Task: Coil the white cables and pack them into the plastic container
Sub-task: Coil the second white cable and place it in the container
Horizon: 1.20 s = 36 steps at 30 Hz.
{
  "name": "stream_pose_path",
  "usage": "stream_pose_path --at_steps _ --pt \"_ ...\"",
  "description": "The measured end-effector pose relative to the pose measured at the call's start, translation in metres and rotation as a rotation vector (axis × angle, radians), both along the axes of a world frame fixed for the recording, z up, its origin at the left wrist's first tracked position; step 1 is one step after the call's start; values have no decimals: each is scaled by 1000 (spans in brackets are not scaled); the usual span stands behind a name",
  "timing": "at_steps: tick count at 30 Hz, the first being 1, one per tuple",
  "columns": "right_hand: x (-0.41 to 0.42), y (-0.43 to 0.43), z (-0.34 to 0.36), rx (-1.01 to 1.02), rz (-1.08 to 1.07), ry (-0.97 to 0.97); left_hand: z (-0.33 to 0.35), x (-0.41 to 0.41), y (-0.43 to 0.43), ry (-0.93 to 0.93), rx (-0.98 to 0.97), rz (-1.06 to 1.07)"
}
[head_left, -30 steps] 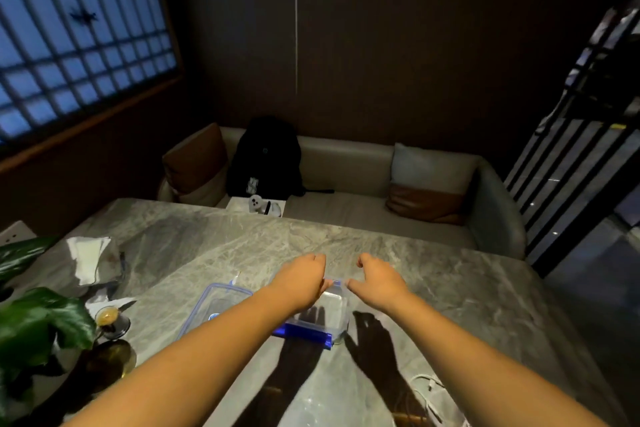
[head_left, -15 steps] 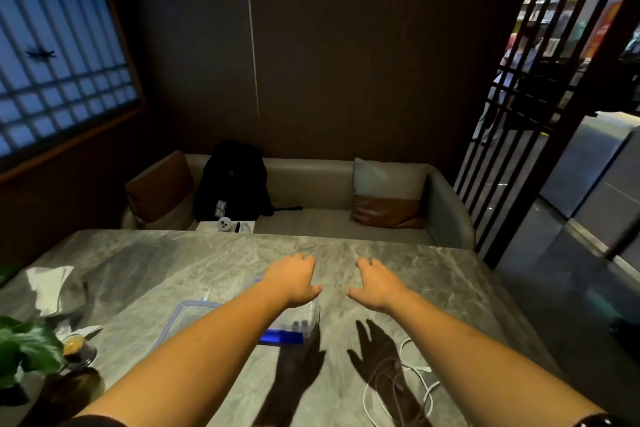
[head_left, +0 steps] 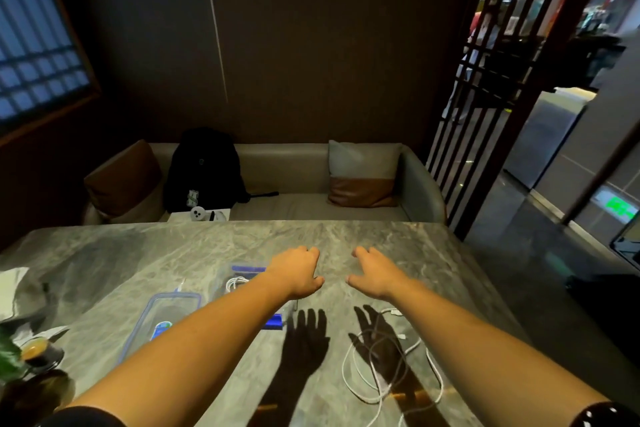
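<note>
White cables (head_left: 380,381) lie in a loose tangle on the gray marble counter (head_left: 381,236), toward its near edge and just below the right forearm, their small plug ends at the far side of the heap. A further coiled white cable (head_left: 237,283) sits inside the clear plastic container (head_left: 247,268), which stands left of centre and is largely hidden behind the left forearm; blue clips show at its far and near ends. The container's lid (head_left: 169,314), clear with a blue rim, lies flat on the counter just to the left of it.

Seen from the head camera, both bare arms reach forward over the slab. The left hand (head_left: 298,270) hovers above the far right part of the container, and the right hand (head_left: 375,270) hangs beside it over bare stone, the two well apart from the tangle. Each grip is slack, fingers loosely bent downward and holding nothing; their shadows fall spread-fingered on the counter, the right one across the loose cables.

At the left edge stand a small cup of coffee (head_left: 36,350), a crumpled white napkin (head_left: 14,284) and a green plant leaf (head_left: 7,359). Beyond the counter, a black backpack (head_left: 204,170) leans on a beige sofa (head_left: 294,166) with brown and gray cushions, beside a dark lattice screen (head_left: 485,80).
</note>
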State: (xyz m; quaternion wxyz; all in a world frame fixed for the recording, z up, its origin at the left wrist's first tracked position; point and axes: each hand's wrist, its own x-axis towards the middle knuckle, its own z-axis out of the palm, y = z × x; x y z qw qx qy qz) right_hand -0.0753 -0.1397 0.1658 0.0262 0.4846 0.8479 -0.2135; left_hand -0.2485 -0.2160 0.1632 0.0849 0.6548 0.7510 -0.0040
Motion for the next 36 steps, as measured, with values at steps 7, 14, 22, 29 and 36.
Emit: stream_pose_path --at_steps 7,14,22,29,36 --pt "62 3 -18 -46 -89 0 -18 53 21 -49 -33 -100" --pt "115 14 -39 -93 -180 10 -36 99 44 -85 -83 -184" --pt "166 37 -69 -168 -261 36 -63 140 75 -147 -164 -208" --pt "178 58 -104 -227 -231 45 -98 145 83 -254 -205 -87" --pt "159 75 -139 -252 -164 30 -139 130 79 -425 -219 134"
